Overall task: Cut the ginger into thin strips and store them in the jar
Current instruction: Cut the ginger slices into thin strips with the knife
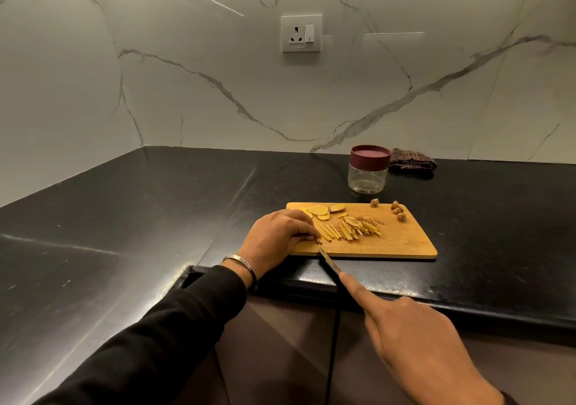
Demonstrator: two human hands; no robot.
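Yellow ginger strips (349, 231) lie piled mid-board; flat slices (318, 209) at ten o'clock; the maroon-lidded clear jar (368, 172) stands upright at twelve.

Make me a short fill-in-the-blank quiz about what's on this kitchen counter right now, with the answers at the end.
1. The jar behind the cutting board has its maroon lid ____.
2. The right hand holds a ____.
3. The left hand steadies ginger on the ____ end of the board.
4. The ginger strips lie on the board, and the jar holds ____ of them.

Answers: on; knife; left; none
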